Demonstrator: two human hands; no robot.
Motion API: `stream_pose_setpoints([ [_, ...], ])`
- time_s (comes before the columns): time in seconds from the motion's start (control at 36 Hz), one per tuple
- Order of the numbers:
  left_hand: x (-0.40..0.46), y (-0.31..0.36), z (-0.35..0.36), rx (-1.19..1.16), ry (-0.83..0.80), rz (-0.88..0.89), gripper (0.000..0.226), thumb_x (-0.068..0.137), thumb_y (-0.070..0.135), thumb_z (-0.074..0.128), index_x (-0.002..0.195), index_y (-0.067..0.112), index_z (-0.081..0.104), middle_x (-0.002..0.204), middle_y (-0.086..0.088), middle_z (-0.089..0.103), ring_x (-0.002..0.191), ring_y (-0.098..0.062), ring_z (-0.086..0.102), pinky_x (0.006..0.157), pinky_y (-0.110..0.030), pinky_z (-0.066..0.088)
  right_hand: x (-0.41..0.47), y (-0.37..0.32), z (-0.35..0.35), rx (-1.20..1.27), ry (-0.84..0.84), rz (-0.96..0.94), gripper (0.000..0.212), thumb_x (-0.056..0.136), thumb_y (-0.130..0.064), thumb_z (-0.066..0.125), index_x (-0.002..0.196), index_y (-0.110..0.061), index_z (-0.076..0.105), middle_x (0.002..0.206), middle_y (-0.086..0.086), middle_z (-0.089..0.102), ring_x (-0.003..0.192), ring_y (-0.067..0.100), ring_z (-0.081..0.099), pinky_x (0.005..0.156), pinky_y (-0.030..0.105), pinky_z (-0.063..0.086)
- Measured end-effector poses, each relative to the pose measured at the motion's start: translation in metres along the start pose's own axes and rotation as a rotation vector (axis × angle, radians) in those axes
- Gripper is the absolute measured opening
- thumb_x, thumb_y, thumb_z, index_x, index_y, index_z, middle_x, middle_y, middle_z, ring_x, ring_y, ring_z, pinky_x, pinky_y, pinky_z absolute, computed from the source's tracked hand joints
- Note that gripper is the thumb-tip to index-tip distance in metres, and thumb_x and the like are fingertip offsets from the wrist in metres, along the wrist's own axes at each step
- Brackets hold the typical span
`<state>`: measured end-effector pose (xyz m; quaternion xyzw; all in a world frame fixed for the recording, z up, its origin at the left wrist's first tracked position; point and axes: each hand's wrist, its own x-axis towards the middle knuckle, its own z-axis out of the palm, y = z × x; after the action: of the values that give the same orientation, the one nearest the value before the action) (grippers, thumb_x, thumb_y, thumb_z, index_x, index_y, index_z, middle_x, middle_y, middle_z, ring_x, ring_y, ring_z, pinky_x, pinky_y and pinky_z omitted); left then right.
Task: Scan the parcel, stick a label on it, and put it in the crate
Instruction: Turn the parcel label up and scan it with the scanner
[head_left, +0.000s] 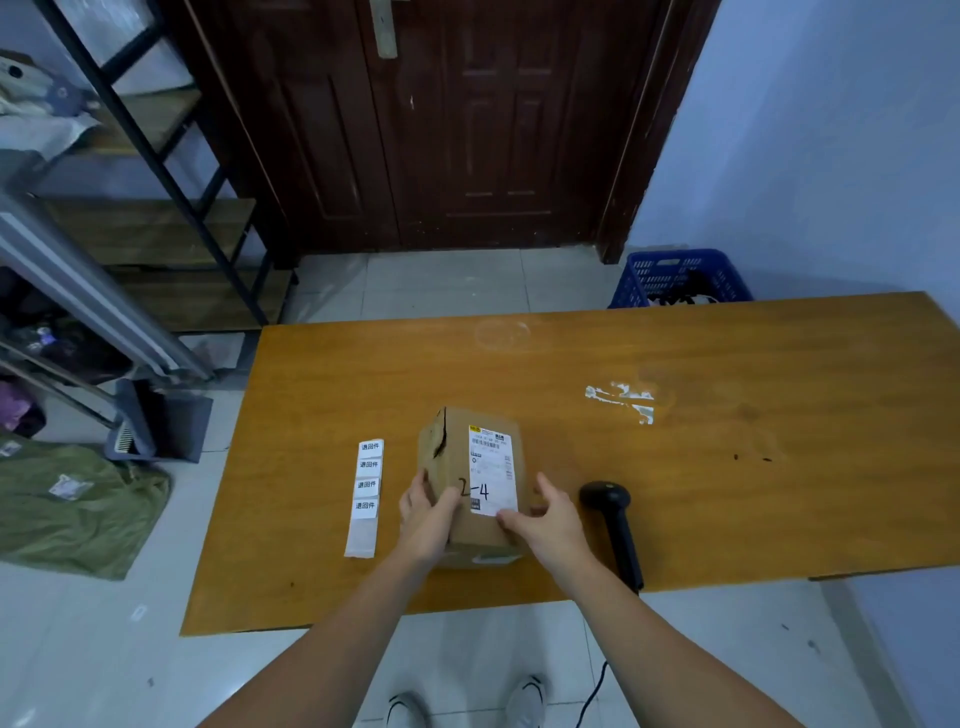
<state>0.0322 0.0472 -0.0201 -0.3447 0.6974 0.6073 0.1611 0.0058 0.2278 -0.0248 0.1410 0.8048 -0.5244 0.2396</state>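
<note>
A small brown cardboard parcel (457, 457) stands on the wooden table (675, 467), with a white shipping label on top and "2-4" written in black. My left hand (427, 514) grips its near left side. My right hand (540, 519) touches the near right corner, thumb on the shipping label. A strip of white sticker labels (366, 493) lies just left of the parcel. A black handheld scanner (613, 525) lies on the table to the right of my right hand. The blue plastic crate (680, 278) sits on the floor beyond the table's far edge.
White tape residue (623, 400) marks the table to the right. A metal shelf rack (130, 208) stands at the left, with a green bag (72, 509) on the floor beside it. A dark wooden door (441, 119) is behind the table.
</note>
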Motion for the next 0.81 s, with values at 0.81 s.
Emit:
stream_pose_setpoints([
  [0.81,0.008,-0.024,0.003,0.526,0.029,0.125,0.048,0.106,0.048,0.042,0.143,0.021,0.051,0.134,-0.007,0.066,0.111,-0.026,0.062,0.08,-0.035,0.048,-0.004,0.02,-0.001,-0.328,-0.12,-0.128,0.065,0.094,-0.036,0.071,0.15,-0.023,0.04,0.146,0.003,0.057,0.129,0.021,0.057,0.107,0.044,0.051],
])
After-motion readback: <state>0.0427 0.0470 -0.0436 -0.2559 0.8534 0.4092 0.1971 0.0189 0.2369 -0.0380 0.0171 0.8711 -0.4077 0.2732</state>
